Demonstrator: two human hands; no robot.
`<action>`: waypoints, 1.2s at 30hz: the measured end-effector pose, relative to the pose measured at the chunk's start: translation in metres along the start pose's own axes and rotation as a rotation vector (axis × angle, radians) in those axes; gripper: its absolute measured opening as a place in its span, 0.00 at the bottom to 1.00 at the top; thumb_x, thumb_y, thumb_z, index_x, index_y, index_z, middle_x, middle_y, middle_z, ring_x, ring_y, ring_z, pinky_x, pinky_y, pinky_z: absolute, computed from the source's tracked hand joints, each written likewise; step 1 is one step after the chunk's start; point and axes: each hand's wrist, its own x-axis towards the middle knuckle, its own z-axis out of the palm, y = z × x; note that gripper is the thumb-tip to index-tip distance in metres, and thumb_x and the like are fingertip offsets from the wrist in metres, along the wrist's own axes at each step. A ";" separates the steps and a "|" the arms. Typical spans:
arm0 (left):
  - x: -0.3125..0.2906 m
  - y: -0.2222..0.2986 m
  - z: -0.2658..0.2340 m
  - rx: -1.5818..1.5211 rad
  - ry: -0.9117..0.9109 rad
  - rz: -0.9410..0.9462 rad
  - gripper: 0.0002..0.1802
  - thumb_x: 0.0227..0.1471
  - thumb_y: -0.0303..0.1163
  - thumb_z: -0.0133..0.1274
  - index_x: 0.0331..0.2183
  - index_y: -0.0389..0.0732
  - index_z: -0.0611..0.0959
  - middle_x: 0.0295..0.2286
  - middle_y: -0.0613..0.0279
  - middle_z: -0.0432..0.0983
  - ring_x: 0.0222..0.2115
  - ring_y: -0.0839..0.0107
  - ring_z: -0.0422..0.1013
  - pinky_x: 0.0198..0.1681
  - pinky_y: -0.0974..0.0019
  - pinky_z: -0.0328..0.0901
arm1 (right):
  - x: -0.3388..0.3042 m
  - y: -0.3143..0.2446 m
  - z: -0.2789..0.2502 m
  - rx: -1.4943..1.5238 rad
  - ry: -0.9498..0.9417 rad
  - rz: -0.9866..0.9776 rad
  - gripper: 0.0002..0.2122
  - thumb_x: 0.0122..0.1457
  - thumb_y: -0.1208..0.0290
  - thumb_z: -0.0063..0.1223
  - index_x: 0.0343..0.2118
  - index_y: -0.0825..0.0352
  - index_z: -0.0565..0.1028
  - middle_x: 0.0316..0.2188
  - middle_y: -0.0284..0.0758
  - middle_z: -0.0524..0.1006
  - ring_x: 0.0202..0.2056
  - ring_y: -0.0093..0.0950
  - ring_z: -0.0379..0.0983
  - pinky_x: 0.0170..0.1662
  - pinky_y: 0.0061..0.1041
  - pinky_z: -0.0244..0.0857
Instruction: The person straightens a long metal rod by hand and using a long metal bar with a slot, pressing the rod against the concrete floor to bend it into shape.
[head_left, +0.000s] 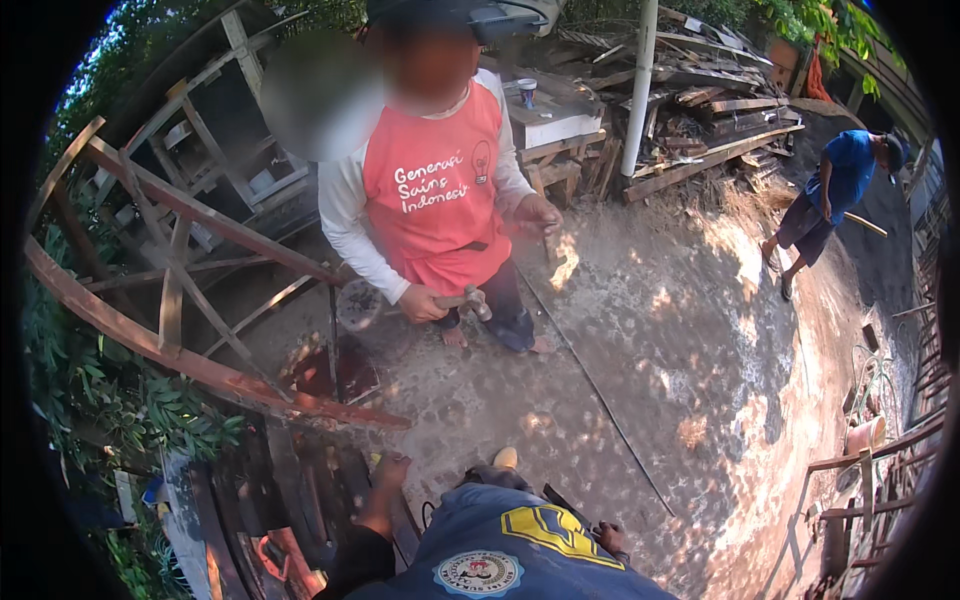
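My left hand (pixel 390 468) is low at the left, its fingers curled, beside the dark wooden planks (pixel 320 480). Whatever it may hold is too small to make out. Close to my right hip, my right hand (pixel 610 538) looks curled in shadow; a dark narrow bar (pixel 565 503) runs toward it, but its kind is unclear. An orange-red handled tool (pixel 285 562) lies on the planks left of my forearm. Facing me, a co-worker in a red shirt (pixel 440 190) grips a hammer (pixel 468 300) and holds a short thin piece (pixel 551 245) in the other hand.
A reddish-brown timber frame (pixel 200 375) leans across the left. A long thin rod (pixel 600 390) lies on the ground. Behind the co-worker are a white pole (pixel 640 90), a wood pile (pixel 720 110) and a cup (pixel 527 92). Another person in blue (pixel 850 170) stands far right.
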 end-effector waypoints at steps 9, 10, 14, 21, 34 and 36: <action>0.055 -0.032 -0.431 -0.069 1.463 -0.323 0.61 0.36 0.67 0.61 0.55 0.25 0.62 0.52 0.33 0.60 0.52 0.44 0.62 0.53 0.49 0.61 | -0.040 -0.125 0.107 -0.344 -0.043 -0.213 0.15 0.56 0.64 0.55 0.42 0.70 0.73 0.30 0.38 0.78 0.28 0.27 0.76 0.27 0.24 0.68; 0.062 -0.016 -0.446 -0.053 1.506 -0.224 0.56 0.36 0.65 0.61 0.52 0.27 0.67 0.49 0.34 0.65 0.49 0.44 0.65 0.52 0.49 0.62 | -0.034 -0.132 0.092 -0.312 0.003 -0.235 0.15 0.56 0.64 0.54 0.42 0.70 0.71 0.31 0.37 0.77 0.26 0.27 0.75 0.24 0.24 0.68; 0.076 -0.003 -0.512 -0.074 1.518 -0.028 0.63 0.32 0.69 0.61 0.54 0.23 0.64 0.52 0.33 0.64 0.54 0.43 0.61 0.58 0.51 0.57 | -0.022 -0.140 0.049 -0.219 0.082 -0.174 0.16 0.57 0.62 0.54 0.44 0.65 0.67 0.28 0.35 0.73 0.24 0.26 0.72 0.19 0.24 0.64; 0.058 -0.022 -0.538 -0.314 1.201 0.133 0.65 0.36 0.62 0.64 0.57 0.21 0.56 0.55 0.32 0.56 0.56 0.49 0.60 0.57 0.55 0.57 | -0.057 -0.089 0.047 -0.307 0.103 -0.140 0.14 0.57 0.64 0.55 0.41 0.66 0.69 0.28 0.36 0.74 0.23 0.28 0.73 0.20 0.25 0.66; 0.147 -0.061 -0.546 -0.252 0.918 -0.045 0.61 0.40 0.66 0.58 0.56 0.21 0.58 0.52 0.35 0.63 0.48 0.48 0.68 0.49 0.59 0.65 | -0.146 0.030 0.012 -0.519 0.330 -0.275 0.18 0.50 0.61 0.57 0.35 0.73 0.77 0.28 0.45 0.79 0.29 0.31 0.78 0.34 0.29 0.71; 0.120 -0.031 -0.535 -0.177 0.970 -0.048 0.59 0.42 0.66 0.56 0.55 0.22 0.60 0.51 0.36 0.64 0.48 0.49 0.68 0.49 0.59 0.65 | -0.165 0.066 0.012 -0.690 0.367 -0.216 0.18 0.49 0.57 0.57 0.35 0.69 0.79 0.32 0.46 0.80 0.34 0.37 0.78 0.40 0.33 0.70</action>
